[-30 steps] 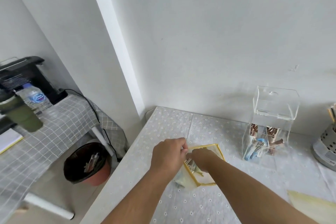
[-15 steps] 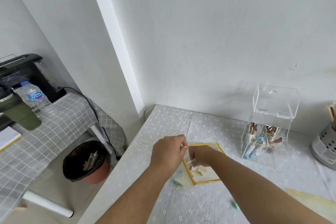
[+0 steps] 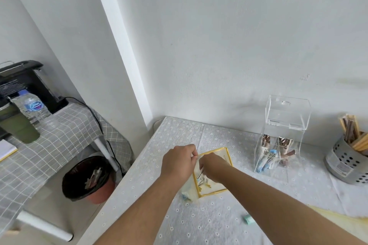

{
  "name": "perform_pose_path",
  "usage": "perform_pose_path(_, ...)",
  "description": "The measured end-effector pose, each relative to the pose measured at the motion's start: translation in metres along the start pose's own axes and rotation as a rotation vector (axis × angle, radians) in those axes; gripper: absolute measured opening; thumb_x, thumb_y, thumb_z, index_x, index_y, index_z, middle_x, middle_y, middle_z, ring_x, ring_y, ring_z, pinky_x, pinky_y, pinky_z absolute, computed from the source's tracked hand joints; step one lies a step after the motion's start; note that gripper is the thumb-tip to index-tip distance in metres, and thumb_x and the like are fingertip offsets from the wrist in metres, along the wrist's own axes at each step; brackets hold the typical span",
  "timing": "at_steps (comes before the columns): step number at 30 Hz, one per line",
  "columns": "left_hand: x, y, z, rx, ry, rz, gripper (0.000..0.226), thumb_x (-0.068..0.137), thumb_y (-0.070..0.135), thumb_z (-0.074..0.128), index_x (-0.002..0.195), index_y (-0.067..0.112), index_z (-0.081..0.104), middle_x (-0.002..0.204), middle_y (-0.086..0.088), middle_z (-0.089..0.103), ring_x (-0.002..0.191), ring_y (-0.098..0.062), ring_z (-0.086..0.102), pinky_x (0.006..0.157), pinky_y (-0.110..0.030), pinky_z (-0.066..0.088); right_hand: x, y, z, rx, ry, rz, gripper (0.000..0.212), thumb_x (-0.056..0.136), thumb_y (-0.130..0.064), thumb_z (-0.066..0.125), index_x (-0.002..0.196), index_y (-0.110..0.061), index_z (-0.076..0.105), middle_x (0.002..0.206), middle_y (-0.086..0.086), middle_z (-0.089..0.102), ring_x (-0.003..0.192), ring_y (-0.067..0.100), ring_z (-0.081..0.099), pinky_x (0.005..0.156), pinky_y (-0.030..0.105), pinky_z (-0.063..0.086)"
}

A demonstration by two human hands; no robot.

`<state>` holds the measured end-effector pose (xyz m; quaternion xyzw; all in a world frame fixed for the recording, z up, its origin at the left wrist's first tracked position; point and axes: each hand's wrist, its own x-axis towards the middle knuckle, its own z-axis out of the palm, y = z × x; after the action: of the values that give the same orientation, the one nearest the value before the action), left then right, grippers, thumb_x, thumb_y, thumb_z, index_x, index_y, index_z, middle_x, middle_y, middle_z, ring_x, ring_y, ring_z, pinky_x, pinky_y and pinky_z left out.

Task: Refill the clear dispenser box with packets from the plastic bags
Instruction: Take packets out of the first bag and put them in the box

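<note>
Fingers (image 3: 192, 152) of the left hand (image 3: 179, 163) pinch the bag (image 3: 214, 187) open; the right hand (image 3: 213, 167) grips packets (image 3: 201, 177) inside, box (image 3: 280, 145) to its right

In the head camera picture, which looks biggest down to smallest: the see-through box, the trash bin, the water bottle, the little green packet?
1. clear dispenser box
2. trash bin
3. water bottle
4. green packet
The bin stands farther off, so its real size is unsure.

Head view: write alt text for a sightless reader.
The left hand and right hand pinch the top of a yellow-edged plastic bag of packets over a table. The clear dispenser box stands to the right, lid up.
</note>
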<state>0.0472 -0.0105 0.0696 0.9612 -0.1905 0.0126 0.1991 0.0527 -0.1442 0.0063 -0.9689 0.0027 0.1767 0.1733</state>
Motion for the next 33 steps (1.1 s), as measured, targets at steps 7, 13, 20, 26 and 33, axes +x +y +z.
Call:
perform_pose_path(7, 0.016, 0.018, -0.003, -0.03, -0.022, -0.095, 0.01, 0.086, 0.024, 0.055, 0.089, 0.023, 0.065, 0.091, -0.001, 0.07, 0.086, -0.024, 0.064, 0.067, -0.029, 0.047, -0.048, 0.018, -0.048, 0.156, 0.177, -0.098, 0.019, 0.084, -0.009, 0.058, 0.096, -0.015, 0.072, 0.101, 0.005, 0.071, 0.084, 0.017, 0.064, 0.074, 0.023, 0.048)
perform_pose_path(13, 0.024, 0.032, -0.003, -0.038, -0.037, -0.124, 0.01, 0.084, 0.023, 0.055, 0.085, 0.025, 0.065, 0.092, 0.002, 0.068, 0.086, -0.022, 0.063, 0.064, -0.026, 0.044, -0.094, 0.062, -0.109, 0.469, 0.327, 0.023, 0.004, 0.081, -0.017, 0.069, 0.081, -0.016, 0.073, 0.065, 0.001, 0.064, 0.058, 0.011, 0.056, 0.062, 0.026, 0.05)
perform_pose_path(20, 0.022, 0.036, 0.003, -0.011, -0.031, -0.113, 0.011, 0.085, 0.024, 0.056, 0.076, 0.029, 0.058, 0.083, 0.006, 0.064, 0.076, -0.018, 0.058, 0.061, -0.025, 0.041, -0.106, 0.131, -0.142, 0.527, 0.516, 0.276, 0.011, 0.082, -0.011, 0.066, 0.072, -0.015, 0.069, 0.057, 0.001, 0.062, 0.053, 0.016, 0.055, 0.046, 0.02, 0.045)
perform_pose_path(26, 0.018, 0.032, 0.003, -0.016, -0.013, -0.098, 0.011, 0.085, 0.024, 0.056, 0.076, 0.029, 0.06, 0.073, 0.008, 0.06, 0.074, -0.018, 0.059, 0.053, -0.024, 0.037, -0.09, 0.156, -0.128, 0.382, 0.464, 0.391, 0.012, 0.083, -0.007, 0.06, 0.081, -0.006, 0.071, 0.059, -0.004, 0.055, 0.058, 0.015, 0.059, 0.057, 0.028, 0.057)
perform_pose_path(33, 0.018, 0.034, 0.005, -0.006, -0.023, -0.084, 0.009, 0.086, 0.024, 0.057, 0.08, 0.027, 0.062, 0.066, 0.008, 0.059, 0.068, -0.016, 0.061, 0.05, -0.022, 0.036, -0.064, 0.164, -0.111, 0.213, 0.346, 0.421, 0.02, 0.084, -0.008, 0.051, 0.088, -0.002, 0.07, 0.079, 0.009, 0.067, 0.073, 0.022, 0.058, 0.061, 0.028, 0.052)
